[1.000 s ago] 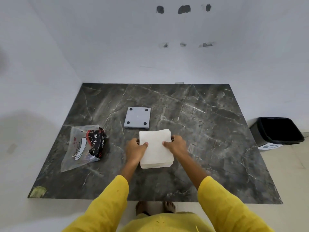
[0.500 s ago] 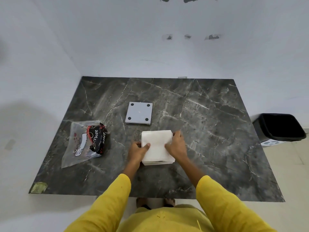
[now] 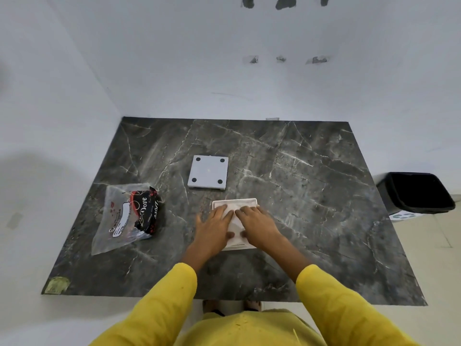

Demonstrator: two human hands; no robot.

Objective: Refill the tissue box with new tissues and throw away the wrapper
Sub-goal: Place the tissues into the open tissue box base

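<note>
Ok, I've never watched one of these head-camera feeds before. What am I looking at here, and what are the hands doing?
There is no machine here: a person in yellow sleeves works bare-handed, and the one wide-angle camera sits on their head, looking forward and down. The left hand and right hand lie flat, palms down, pressing the white tissues into the tissue box on the dark marble table. Neither hand grips anything. Beyond the box lies a grey square panel with four dark pads, apparently the box's bottom cover. To the left lies the wrapper, a clear plastic bag with red and black print, not yet thrown away. A black bin stands on the floor to the right of the table.
</note>
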